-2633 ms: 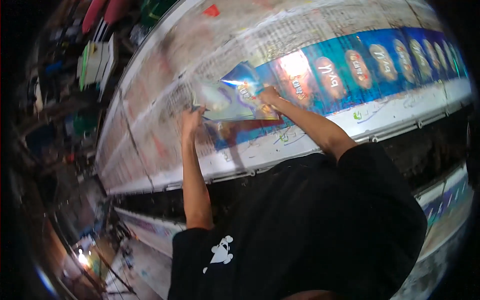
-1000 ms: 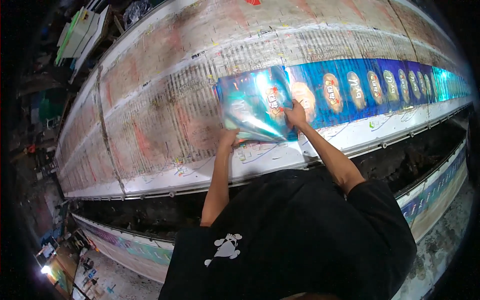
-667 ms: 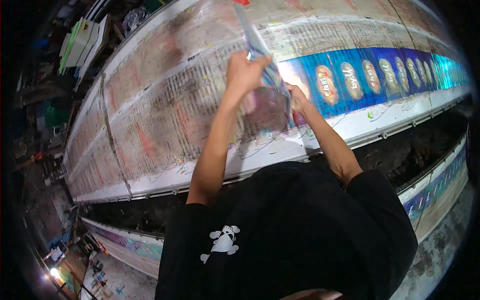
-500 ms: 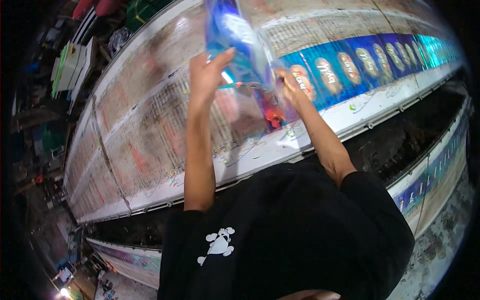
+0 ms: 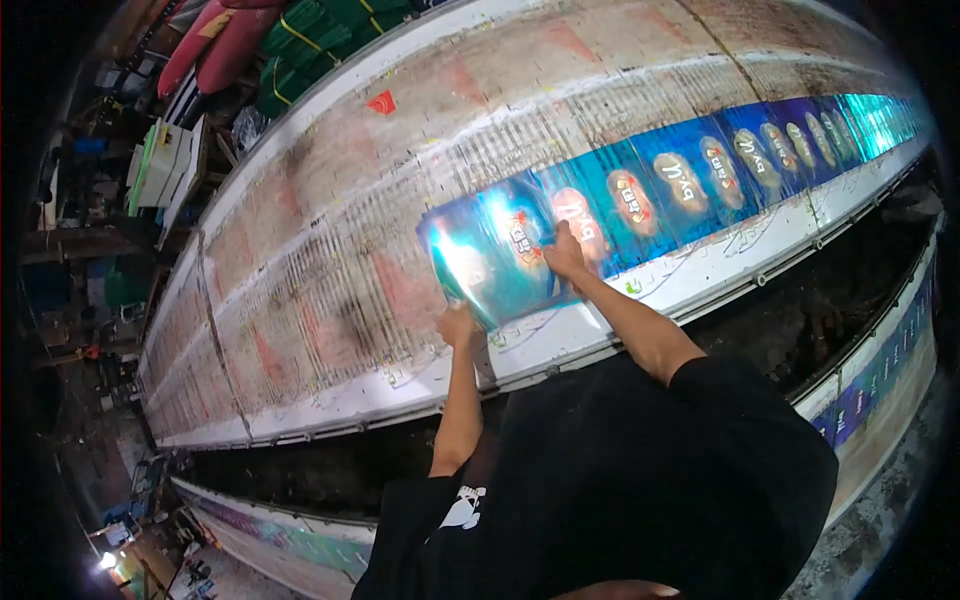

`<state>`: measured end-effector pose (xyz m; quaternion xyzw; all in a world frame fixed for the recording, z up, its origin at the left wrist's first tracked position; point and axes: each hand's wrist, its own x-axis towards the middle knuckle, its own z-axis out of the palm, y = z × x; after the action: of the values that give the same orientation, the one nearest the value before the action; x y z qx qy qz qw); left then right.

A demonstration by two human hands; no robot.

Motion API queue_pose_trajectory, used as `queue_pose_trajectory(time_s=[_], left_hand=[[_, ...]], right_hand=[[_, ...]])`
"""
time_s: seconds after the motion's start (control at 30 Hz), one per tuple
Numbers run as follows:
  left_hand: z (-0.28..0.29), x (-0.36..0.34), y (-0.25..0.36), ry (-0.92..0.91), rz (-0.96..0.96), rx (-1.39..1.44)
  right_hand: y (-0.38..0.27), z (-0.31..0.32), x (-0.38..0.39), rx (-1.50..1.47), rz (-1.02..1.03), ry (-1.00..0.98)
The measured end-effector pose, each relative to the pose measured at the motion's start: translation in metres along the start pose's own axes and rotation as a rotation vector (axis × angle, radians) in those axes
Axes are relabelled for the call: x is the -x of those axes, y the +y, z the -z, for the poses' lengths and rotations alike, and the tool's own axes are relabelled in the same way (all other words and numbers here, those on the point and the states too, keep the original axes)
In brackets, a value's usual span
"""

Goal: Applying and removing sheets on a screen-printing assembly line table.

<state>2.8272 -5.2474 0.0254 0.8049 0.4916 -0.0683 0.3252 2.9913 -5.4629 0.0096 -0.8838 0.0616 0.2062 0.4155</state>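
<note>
A shiny blue-teal plastic sheet (image 5: 455,235) with a printed emblem lies at the left end of a row of similar sheets (image 5: 690,190), along the near side of a long board table (image 5: 340,270). My left hand (image 5: 459,326) is closed on the sheet's near left corner. My right hand (image 5: 568,255) is closed at its right side, next to the neighbouring sheet, with the fingertips partly hidden. The sheet looks slightly bowed under a bright glare, and its near edge reaches the table's white border (image 5: 560,325).
Metal fittings (image 5: 762,281) line the table's near edge, with a dark gap below. A second long table (image 5: 850,420) with printed sheets runs behind me. Green bundles (image 5: 320,45), red rolled shapes (image 5: 215,50) and stacked boards (image 5: 160,170) stand at the far left.
The sheet, held up and blurred over the table before, has come down onto the surface at the row's left end. My left hand moved nearer and right; my right hand moved slightly left and nearer.
</note>
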Motion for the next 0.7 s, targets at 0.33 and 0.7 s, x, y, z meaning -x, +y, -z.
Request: queue_pose_trajectory(time_s=[0.33, 0.7], left_hand=[[-0.008, -0.026, 0.007, -0.196, 0.36, 0.405], [-0.003, -0.055, 0.012, -0.029, -0.098, 0.161]], right_hand=[[-0.005, 0.02, -0.009, -0.035, -0.028, -0.025], [-0.011, 0.0, -0.02, 0.024, -0.01, 0.016]])
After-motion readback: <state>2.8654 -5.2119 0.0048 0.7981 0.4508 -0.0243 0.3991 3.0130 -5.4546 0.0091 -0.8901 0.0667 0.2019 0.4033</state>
